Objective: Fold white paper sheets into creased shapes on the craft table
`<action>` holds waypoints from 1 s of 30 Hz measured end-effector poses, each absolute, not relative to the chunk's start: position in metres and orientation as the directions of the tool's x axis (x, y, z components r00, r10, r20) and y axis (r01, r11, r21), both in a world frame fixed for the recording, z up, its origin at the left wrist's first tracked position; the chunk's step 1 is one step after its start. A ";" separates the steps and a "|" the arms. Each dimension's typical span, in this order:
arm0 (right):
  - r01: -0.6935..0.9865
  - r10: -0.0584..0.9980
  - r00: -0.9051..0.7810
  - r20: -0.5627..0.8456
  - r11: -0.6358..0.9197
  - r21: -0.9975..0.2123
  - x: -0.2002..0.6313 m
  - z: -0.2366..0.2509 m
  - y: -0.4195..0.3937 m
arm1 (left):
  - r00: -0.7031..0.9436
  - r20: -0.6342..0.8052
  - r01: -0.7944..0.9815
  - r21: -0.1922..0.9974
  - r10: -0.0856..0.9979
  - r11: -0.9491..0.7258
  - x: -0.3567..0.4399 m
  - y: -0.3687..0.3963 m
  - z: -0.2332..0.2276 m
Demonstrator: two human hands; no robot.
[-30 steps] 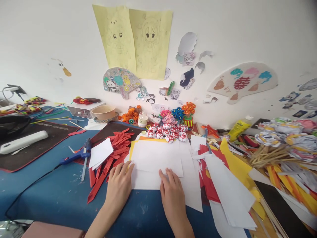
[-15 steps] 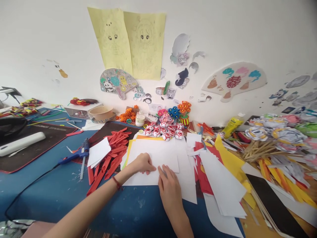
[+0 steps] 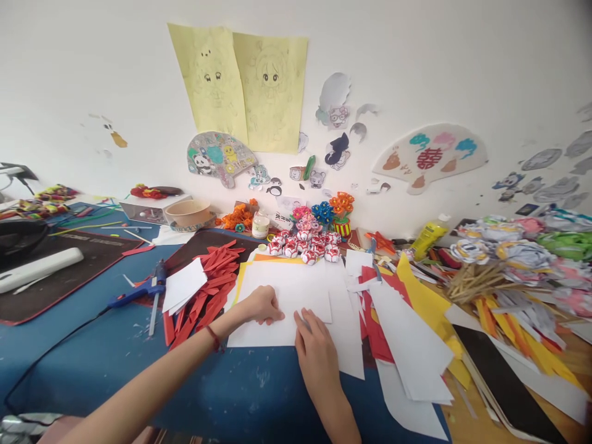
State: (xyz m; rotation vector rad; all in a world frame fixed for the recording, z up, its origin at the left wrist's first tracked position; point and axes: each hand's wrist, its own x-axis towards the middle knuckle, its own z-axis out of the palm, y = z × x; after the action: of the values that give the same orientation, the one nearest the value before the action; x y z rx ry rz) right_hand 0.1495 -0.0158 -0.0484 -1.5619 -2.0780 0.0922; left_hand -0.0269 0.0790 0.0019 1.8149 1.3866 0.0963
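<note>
White paper sheet (image 3: 296, 293) lies near the bench's (image 3: 115, 364) front edge; left hand (image 3: 263, 305) presses it, grip loosely curled, right hand (image 3: 317, 354) flat, grip released, both grasping nothing.

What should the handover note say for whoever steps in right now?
Left hand: curled, fingertips pressing the folded white sheet.
Right hand: flat, fingertips at the sheet's folded edge.
Sheet lies on the white and yellow paper stack on the blue table; red strips and glue gun to its left.
Done: one fold laid over.
Left: crease looks unfinished; glue gun untouched.
</note>
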 end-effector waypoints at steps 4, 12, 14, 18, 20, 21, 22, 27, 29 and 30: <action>0.868 0.906 -0.180 0.382 0.329 -0.372 0.149 -0.049 -0.015 | 0.359 -0.419 0.777 0.629 0.834 -0.018 -0.043 0.079 0.001; 0.859 0.905 -0.179 0.386 0.335 -0.387 0.149 -0.050 -0.015 | 0.301 -0.478 0.816 0.577 0.825 0.037 -0.094 0.078 0.011; 0.858 0.905 -0.180 0.386 0.336 -0.388 0.149 -0.050 -0.016 | 0.290 -0.485 0.827 0.561 0.825 0.039 -0.104 0.077 0.015; 0.861 0.897 -0.194 0.397 0.350 -0.370 0.151 -0.049 -0.015 | 0.274 -0.485 0.855 0.519 0.830 0.021 -0.117 0.076 0.028; 0.866 0.895 -0.205 0.397 0.354 -0.353 0.152 -0.045 -0.012 | 0.250 -0.427 0.874 0.486 0.869 -0.013 -0.114 0.074 0.035; 0.869 0.897 -0.213 0.387 0.354 -0.345 0.152 -0.042 -0.009 | 0.235 -0.374 0.885 0.465 0.897 -0.038 -0.109 0.073 0.037; 0.874 0.902 -0.222 0.370 0.352 -0.334 0.152 -0.038 -0.005 | 0.216 -0.274 0.901 0.425 0.937 -0.083 -0.103 0.071 0.037; 0.907 0.922 -0.271 0.277 0.341 -0.246 0.147 -0.011 0.029 | 0.212 0.008 0.928 0.311 0.977 -0.204 -0.052 0.059 0.013; 0.903 0.941 -0.268 0.208 0.321 -0.284 0.144 -0.004 0.044 | 0.193 0.019 0.935 0.299 0.981 -0.190 -0.038 0.056 0.000; 0.892 0.955 -0.268 0.127 0.295 -0.342 0.143 -0.002 0.051 | 0.188 0.021 0.937 0.295 0.982 -0.186 -0.035 0.055 -0.006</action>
State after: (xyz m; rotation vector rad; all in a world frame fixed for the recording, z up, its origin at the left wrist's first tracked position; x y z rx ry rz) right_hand 0.1429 0.0514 -0.0017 -1.6749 -2.2616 0.2911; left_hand -0.0348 0.0548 -0.0060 2.2448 1.8496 0.3025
